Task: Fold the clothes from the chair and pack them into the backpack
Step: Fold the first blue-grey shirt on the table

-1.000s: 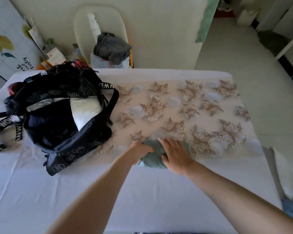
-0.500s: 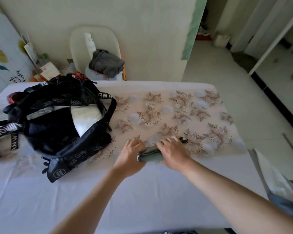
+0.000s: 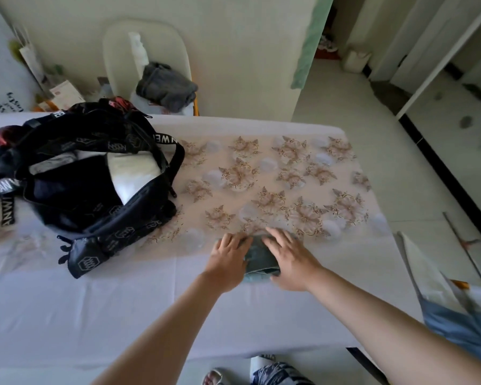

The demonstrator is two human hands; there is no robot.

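Grey-green folded garment (image 3: 261,259) lies on the table (image 3: 122,301) under 2 flat palms: left hand (image 3: 229,257) and right hand (image 3: 290,258) press it, fingers straight, clasping nothing. Left of them sits the open black backpack (image 3: 95,184), its strap lettering partly reading "OMAN". Beyond them, dark clothes (image 3: 167,86) lie on the chair (image 3: 117,51).

1. A folded grey-green garment (image 3: 261,259) lies on the table (image 3: 109,307).
2. The left hand (image 3: 228,258) presses its left edge and the right hand (image 3: 290,261) its right side, fingers fairly straight.
3. A black backpack (image 3: 95,207) lies open to the left, holding white and dark cloth.
4. A grey garment (image 3: 167,88) sits on the pale chair (image 3: 117,54) behind.
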